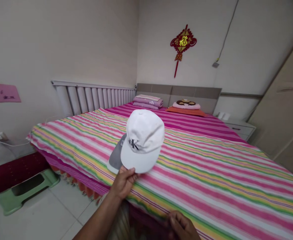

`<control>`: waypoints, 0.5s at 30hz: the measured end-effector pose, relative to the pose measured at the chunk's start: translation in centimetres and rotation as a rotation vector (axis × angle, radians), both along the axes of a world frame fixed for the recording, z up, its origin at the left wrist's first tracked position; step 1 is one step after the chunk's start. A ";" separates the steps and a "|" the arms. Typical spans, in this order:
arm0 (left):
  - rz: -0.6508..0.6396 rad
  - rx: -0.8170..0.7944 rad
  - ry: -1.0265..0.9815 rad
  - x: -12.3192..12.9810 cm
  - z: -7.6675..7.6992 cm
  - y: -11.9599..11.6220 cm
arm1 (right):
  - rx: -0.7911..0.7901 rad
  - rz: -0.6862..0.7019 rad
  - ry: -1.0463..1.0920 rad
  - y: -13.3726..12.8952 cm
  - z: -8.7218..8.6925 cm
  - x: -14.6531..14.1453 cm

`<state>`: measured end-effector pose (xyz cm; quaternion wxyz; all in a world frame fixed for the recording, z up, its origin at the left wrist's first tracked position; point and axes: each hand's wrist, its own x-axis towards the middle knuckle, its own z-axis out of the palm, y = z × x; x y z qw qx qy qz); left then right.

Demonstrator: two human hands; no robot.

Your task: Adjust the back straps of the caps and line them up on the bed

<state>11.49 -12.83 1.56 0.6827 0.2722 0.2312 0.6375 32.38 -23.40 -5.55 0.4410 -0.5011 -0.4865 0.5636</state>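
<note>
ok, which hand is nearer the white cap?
Left: the left hand holds the white cap by its brim; the right hand is apart from it, lower right, by the near edge of the striped bedspread.

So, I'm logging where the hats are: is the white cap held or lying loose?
Held: the left hand grips the white cap by its brim, thumb on top.

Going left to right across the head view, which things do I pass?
Pink paper note → white radiator → white CK cap in the left hand → right hand → small wall box → white nightstand.
</note>
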 end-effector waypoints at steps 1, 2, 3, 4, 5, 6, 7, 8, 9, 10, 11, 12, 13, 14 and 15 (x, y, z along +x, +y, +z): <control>-0.082 -0.028 -0.003 0.9 -1.0 -1.1 | 0.030 -0.011 0.056 0.2 1.5 0.1; -0.180 -0.074 0.002 1.9 -2.2 -2.2 | 0.092 -0.049 0.151 0.4 3.0 0.3; -0.260 -0.111 -0.001 2.8 -3.4 -3.3 | 0.145 -0.055 0.244 0.7 4.5 0.5; -0.327 -0.132 -0.009 3.6 -4.6 -4.5 | 0.187 -0.020 0.320 0.9 5.9 0.7; -0.374 -0.156 -0.020 4.4 -5.7 -5.5 | 0.210 -0.024 0.409 1.0 7.1 0.8; -0.429 -0.182 -0.029 5.0 -6.7 -6.4 | 0.218 -0.052 0.496 1.2 8.0 1.0; -0.480 -0.194 -0.041 5.5 -7.5 -7.2 | 0.212 -0.099 0.571 1.3 8.6 1.1; -0.531 -0.190 -0.050 5.9 -8.1 -7.9 | 0.192 -0.156 0.631 1.4 8.9 1.2; -0.581 -0.179 -0.058 6.1 -8.5 -8.4 | 0.164 -0.209 0.674 1.4 9.0 1.2; -0.631 -0.165 -0.066 6.1 -8.8 -8.7 | 0.129 -0.250 0.703 1.5 8.9 1.3; -0.683 -0.149 -0.071 6.1 -9.0 -9.0 | 0.093 -0.271 0.721 1.5 8.8 1.3; -0.736 -0.138 -0.076 5.9 -9.2 -9.1 | 0.061 -0.276 0.733 1.4 8.6 1.4; -0.782 -0.135 -0.079 5.6 -9.4 -9.0 | 0.035 -0.271 0.741 1.4 8.4 1.5; -0.810 -0.135 -0.089 5.3 -9.7 -8.9 | 0.019 -0.265 0.743 1.3 8.3 1.5; -0.817 -0.135 -0.107 4.9 -9.9 -8.6 | 0.009 -0.258 0.736 1.2 8.2 1.6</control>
